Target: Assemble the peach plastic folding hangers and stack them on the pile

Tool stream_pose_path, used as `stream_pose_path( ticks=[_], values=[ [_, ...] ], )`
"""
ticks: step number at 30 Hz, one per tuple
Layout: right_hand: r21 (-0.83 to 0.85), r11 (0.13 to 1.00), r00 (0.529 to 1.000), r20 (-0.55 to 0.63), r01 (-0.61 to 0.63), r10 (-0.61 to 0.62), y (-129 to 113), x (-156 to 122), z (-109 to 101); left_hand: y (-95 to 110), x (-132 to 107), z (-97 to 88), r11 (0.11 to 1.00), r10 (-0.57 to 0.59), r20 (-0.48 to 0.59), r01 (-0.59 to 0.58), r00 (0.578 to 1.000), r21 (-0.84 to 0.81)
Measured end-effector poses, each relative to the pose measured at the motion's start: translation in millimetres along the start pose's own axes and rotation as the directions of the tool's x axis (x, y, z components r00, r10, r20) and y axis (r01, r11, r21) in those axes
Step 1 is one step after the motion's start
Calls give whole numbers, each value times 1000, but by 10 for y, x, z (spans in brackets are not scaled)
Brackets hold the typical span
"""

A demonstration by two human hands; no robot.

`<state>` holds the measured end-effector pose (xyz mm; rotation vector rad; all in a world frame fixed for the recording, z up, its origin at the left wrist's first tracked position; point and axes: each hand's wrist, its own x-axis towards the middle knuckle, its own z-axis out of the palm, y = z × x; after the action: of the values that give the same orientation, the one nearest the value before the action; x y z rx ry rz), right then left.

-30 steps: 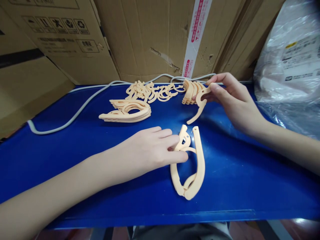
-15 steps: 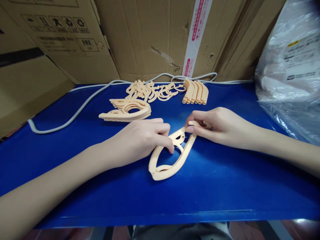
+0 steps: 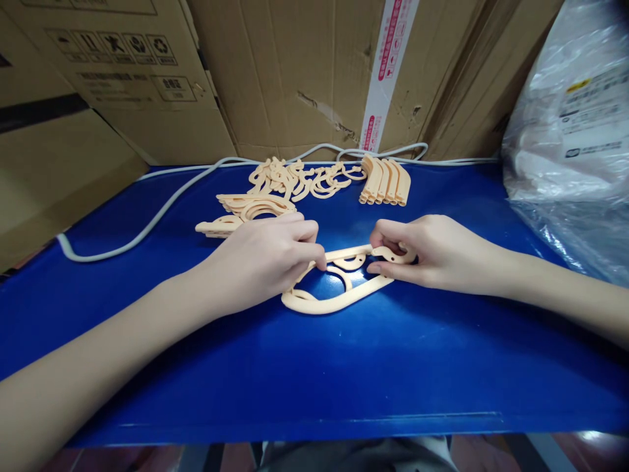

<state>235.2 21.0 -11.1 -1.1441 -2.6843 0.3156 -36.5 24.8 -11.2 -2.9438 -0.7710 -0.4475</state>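
A beige plastic folding hanger (image 3: 334,305) lies folded on the blue table, its two curved arms side by side with thin curved bars between them. My left hand (image 3: 275,255) is closed on the far arm near the hanger's left end, hiding part of it. At the right end, my right hand (image 3: 427,252) pinches a beige hook (image 3: 393,256) between thumb and fingers, where the arms end. Part of the hook is covered by the fingers. Behind my left hand sits a stack of similar folded hangers (image 3: 260,206), partly hidden by it.
Loose beige hooks and curved pieces (image 3: 278,176) are heaped toward the back. Beside them stands a row of bent hanger arms (image 3: 384,180). A white cable (image 3: 171,202) runs along the back and left. Cardboard boxes (image 3: 304,72) and a plastic-wrapped bundle (image 3: 584,124) border the table (image 3: 344,380).
The hanger's left end has swung away from me, so it lies closer to level across the table. My left hand has shifted slightly left and away; the hook at my right hand shows more.
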Motion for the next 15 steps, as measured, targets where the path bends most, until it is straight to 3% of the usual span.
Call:
stream_pose_path(
  ticks=[6,10,15],
  values=[
    [-2,1000,1000,13,21,-21,-5,4,-15,53,0,7,994,-78,23,80,997,-71],
    [17,999,999,28,36,-37,-17,9,-28,116,5,-7,984,13,-4,-14,1000,-177],
    [55,989,988,70,134,-138,-34,4,-45,137,-3,19,980,73,22,-67,997,-185]
  ],
)
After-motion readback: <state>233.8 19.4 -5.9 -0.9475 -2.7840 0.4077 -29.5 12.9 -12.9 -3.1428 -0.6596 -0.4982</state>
